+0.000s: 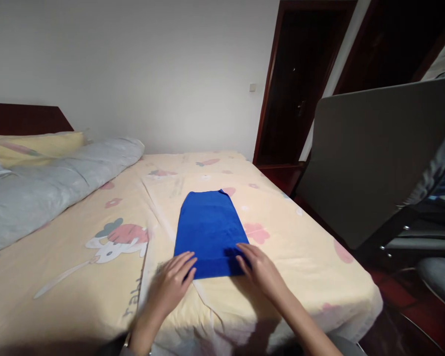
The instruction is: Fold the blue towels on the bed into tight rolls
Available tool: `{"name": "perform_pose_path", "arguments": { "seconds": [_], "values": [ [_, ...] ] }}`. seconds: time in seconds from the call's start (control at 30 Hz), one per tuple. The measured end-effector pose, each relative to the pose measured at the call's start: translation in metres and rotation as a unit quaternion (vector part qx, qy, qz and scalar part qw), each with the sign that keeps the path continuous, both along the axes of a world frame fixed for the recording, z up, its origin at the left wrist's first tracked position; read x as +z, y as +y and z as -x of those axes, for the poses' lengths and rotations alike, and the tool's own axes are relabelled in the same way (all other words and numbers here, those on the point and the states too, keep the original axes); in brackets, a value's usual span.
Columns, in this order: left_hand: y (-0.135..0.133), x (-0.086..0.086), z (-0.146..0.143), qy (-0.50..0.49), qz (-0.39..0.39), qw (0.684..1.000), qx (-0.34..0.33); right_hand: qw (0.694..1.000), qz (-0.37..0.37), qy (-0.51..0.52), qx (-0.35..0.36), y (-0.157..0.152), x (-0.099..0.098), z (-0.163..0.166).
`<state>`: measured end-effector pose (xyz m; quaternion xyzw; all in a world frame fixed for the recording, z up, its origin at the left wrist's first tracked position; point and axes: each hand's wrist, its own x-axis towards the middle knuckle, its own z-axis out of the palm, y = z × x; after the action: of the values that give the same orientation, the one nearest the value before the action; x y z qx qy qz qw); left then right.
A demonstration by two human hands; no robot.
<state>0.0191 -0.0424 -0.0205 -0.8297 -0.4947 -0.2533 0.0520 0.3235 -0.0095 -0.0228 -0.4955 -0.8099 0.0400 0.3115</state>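
Note:
A blue cloth (pixel 210 228) lies folded flat into a long rectangle on the bed (pixel 300 257), which has a pale yellow sheet with cartoon prints. My left hand (pixel 173 283) rests with spread fingers on the cloth's near left corner. At the near right corner, the fingertips of my right hand (pixel 258 268) press on the cloth's edge. Neither hand grips the cloth; both lie flat on it.
A grey rolled quilt (pixel 55 183) and a yellow pillow (pixel 37 147) lie along the bed's left side by the dark headboard. A grey panel (pixel 374 153) leans at the bed's right. A dark wooden door (pixel 296 84) stands behind. Chair parts (pixel 422 247) are at the right.

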Motion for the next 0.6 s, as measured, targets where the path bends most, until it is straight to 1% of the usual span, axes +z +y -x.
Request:
{"name": "perform_pose_path", "arguments": {
  "seconds": [0.07, 0.1, 0.17, 0.23, 0.3, 0.47, 0.6],
  "values": [
    [0.002, -0.006, -0.019, 0.058, -0.002, 0.996, -0.068, 0.995, -0.017, -0.031, 0.095, -0.006, -0.011, 0.023],
    [0.003, -0.01, -0.027, 0.078, -0.002, 0.993, -0.092, 0.99, -0.021, -0.049, 0.128, -0.009, -0.017, 0.032],
    [0.005, -0.017, -0.037, 0.102, 0.0, 0.988, -0.118, 0.983, -0.028, -0.079, 0.163, -0.011, -0.028, 0.04],
    [0.006, -0.024, -0.036, 0.11, 0.01, 0.986, -0.121, 0.981, -0.031, -0.093, 0.168, -0.009, -0.035, 0.037],
    [0.006, -0.029, -0.026, 0.107, 0.025, 0.987, -0.12, 0.982, -0.03, -0.095, 0.163, -0.005, -0.039, 0.023],
    [0.006, -0.038, 0.008, 0.079, 0.063, 0.988, -0.114, 0.983, -0.013, -0.086, 0.159, 0.001, -0.037, -0.017],
    [0.006, -0.042, 0.015, 0.05, 0.072, 0.99, -0.11, 0.984, -0.011, -0.087, 0.152, 0.0, -0.035, -0.027]
  ]
}}
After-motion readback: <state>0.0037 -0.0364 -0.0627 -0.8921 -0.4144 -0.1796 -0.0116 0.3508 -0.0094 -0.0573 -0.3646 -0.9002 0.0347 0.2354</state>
